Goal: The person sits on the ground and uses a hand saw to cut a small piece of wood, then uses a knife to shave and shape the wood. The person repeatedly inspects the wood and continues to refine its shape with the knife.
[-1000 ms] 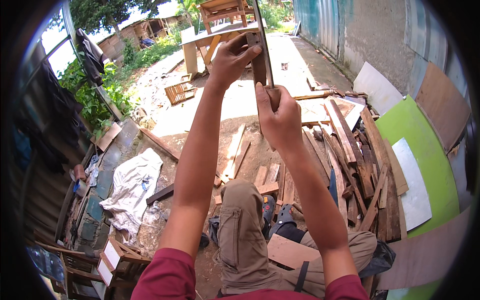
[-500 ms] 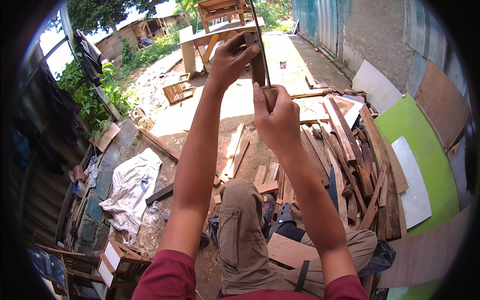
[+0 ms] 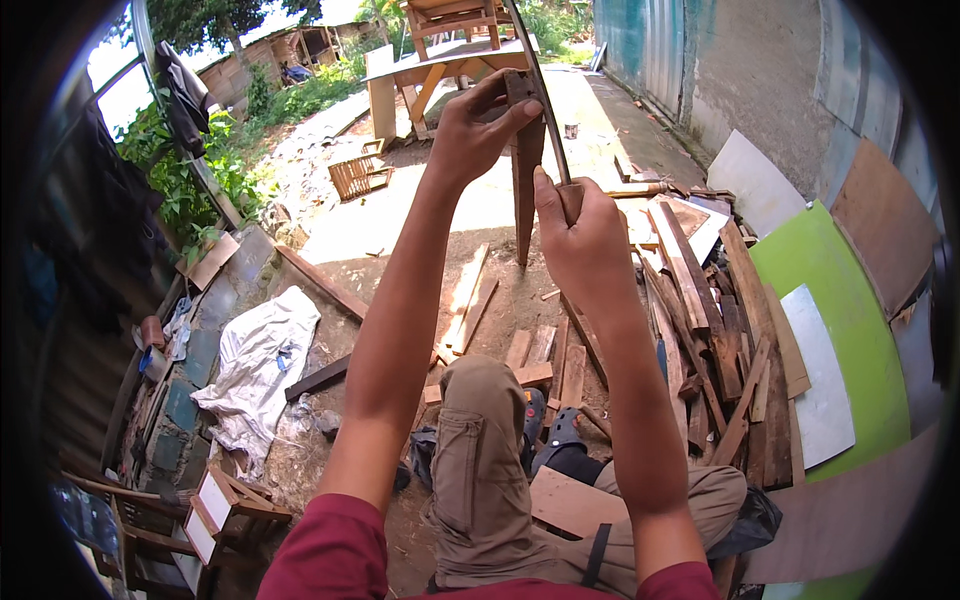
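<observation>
My left hand is raised ahead of me, pinching the top of a dark, tapered strip of wood between thumb and fingers. The strip hangs down almost upright, its narrow end lowest. My right hand, a little lower and to the right, is closed around the short wooden handle of a long, thin, dark-bladed tool. Its blade rises past the strip's right side, seen nearly edge-on, and its tip runs out of the top of the view. Whether blade and strip touch, I cannot tell.
Loose planks are heaped at right beside leaning green and white sheets. Short wood offcuts lie near my feet. A white cloth and small wooden frame are at left. A table stands at the far end.
Both hands have shifted slightly right in the view, the right hand also downward. The right hand and tool have moved aside from the wooden strip, uncovering its lower end.
</observation>
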A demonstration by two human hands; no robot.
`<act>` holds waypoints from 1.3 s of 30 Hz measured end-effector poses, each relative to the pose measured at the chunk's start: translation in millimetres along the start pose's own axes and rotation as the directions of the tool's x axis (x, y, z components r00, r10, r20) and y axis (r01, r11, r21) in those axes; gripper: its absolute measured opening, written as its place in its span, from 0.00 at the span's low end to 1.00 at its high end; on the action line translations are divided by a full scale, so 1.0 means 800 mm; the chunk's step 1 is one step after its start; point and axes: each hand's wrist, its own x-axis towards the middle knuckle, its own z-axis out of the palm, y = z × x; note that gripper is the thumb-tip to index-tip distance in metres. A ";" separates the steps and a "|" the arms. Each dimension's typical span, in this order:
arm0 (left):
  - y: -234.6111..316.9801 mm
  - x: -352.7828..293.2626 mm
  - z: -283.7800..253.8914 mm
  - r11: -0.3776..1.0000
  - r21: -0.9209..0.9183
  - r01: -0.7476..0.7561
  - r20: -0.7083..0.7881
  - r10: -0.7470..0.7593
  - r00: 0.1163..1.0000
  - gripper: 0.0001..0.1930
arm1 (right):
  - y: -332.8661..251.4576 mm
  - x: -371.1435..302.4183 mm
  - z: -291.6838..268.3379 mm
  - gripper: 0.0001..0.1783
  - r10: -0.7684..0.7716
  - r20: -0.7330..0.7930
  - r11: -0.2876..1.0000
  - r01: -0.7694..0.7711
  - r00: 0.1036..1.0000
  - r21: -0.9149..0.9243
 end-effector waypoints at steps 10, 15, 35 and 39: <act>0.017 0.036 -0.024 0.950 0.302 -0.084 -0.098 0.118 0.988 0.48 | -0.003 0.001 -0.004 0.29 0.067 0.029 0.997 -0.068 0.997 0.036; 0.143 0.174 -0.042 0.615 0.768 0.176 0.057 -0.339 0.939 0.43 | -0.011 0.009 -0.002 0.30 0.065 0.090 0.998 -0.067 0.994 0.011; 0.135 0.156 0.043 0.089 0.739 -0.667 0.667 -0.235 0.707 0.45 | -0.007 -0.010 -0.006 0.26 0.172 0.156 0.985 -0.167 0.973 -0.040; 0.146 0.185 0.038 0.410 0.674 -0.614 0.633 0.108 0.767 0.46 | -0.007 -0.006 -0.007 0.26 0.124 0.114 0.992 -0.121 0.986 -0.035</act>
